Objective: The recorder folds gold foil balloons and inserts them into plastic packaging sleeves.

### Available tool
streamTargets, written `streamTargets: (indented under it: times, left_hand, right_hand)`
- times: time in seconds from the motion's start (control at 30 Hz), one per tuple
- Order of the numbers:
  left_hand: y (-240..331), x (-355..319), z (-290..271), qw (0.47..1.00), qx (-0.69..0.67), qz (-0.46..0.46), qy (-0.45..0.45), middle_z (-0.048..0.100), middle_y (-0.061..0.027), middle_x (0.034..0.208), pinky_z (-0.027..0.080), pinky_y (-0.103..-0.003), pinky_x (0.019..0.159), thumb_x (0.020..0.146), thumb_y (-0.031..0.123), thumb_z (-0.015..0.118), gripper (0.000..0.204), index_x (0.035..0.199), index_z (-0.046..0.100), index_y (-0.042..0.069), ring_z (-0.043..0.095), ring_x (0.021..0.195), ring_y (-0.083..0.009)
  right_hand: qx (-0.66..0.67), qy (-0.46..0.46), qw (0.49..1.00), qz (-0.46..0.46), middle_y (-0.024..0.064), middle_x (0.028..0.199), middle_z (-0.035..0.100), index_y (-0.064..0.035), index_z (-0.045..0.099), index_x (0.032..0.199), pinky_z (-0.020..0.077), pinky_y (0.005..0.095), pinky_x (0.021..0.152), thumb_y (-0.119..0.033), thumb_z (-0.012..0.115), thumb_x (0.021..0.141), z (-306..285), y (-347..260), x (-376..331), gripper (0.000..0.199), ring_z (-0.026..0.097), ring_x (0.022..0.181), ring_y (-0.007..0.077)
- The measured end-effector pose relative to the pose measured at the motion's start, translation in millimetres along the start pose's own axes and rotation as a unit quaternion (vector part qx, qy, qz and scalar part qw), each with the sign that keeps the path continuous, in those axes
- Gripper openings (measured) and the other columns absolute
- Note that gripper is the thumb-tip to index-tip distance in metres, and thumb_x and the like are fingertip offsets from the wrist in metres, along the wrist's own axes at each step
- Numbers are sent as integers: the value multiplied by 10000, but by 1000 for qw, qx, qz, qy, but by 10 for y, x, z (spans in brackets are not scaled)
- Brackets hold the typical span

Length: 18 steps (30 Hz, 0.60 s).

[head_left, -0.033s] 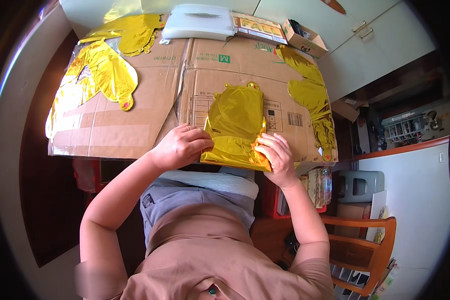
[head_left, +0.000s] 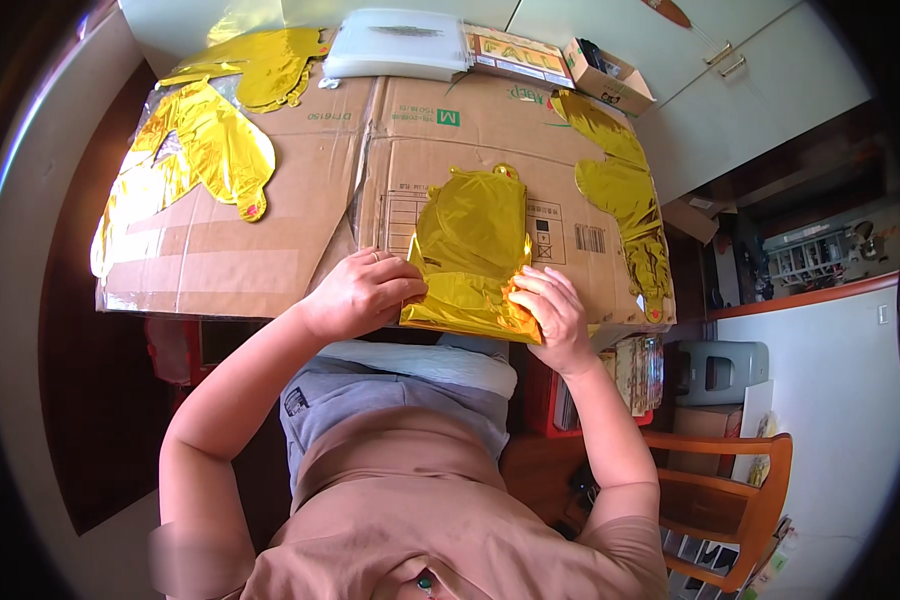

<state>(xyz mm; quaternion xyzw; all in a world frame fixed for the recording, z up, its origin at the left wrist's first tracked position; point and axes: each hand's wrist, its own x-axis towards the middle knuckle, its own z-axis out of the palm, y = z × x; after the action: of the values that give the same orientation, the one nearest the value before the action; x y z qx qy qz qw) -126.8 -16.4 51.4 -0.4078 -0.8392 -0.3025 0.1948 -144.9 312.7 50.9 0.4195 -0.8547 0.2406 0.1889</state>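
left hand [head_left: 362,293] and right hand [head_left: 553,312] pinch one gold foil balloon [head_left: 472,240]; three others nearby.

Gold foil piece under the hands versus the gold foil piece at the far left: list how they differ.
The foil piece under the hands is folded at its near edge and held by both hands; the far-left foil piece lies spread out, untouched. The held one looks smaller. Both are shiny gold and rest on the cardboard.

Clearance: open cardboard left of centre.
Bare flattened cardboard [head_left: 220,250] between the left foil balloons [head_left: 205,150] and centre foil balloon [head_left: 475,235]; right foil balloon [head_left: 625,195] crowds the right edge.
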Motion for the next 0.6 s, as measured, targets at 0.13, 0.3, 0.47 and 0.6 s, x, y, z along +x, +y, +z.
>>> streamTargets:
  times: [0.13,0.3,0.47,0.6]
  left_hand:
    - [-10,-4,4,1000,2,3,-2,692,-45,997,532,-383,775,778,80,782,254,1020,704,79,679,881,-245]
    - [-5,0,1,1000,7,5,-5,695,-46,1005,534,-381,774,786,87,778,245,1020,706,78,684,891,-241]
    - [-4,-10,10,1000,15,7,-9,696,-46,1005,537,-376,770,796,100,773,233,1018,705,75,690,896,-237]
    - [0,5,14,1000,15,13,-6,698,-44,1009,535,-373,769,790,89,769,243,1023,703,73,688,891,-232]
  right_hand:
    - [-1,-29,1000,-6,104,1192,704,-93,679,1058,445,512,1100,-100,771,792,-33,1,5,282,650,1219,306]
    - [20,-40,999,-11,111,1233,681,-84,666,1117,416,526,1130,-122,705,849,-7,29,-20,273,627,1243,299]
    - [-30,-28,999,0,128,1294,669,-65,638,1227,364,540,1167,-181,696,870,-59,-22,52,380,604,1281,307]
    - [-35,-66,997,-1,137,1326,663,-51,628,1266,365,540,1169,-173,661,891,-46,28,7,395,603,1288,314]
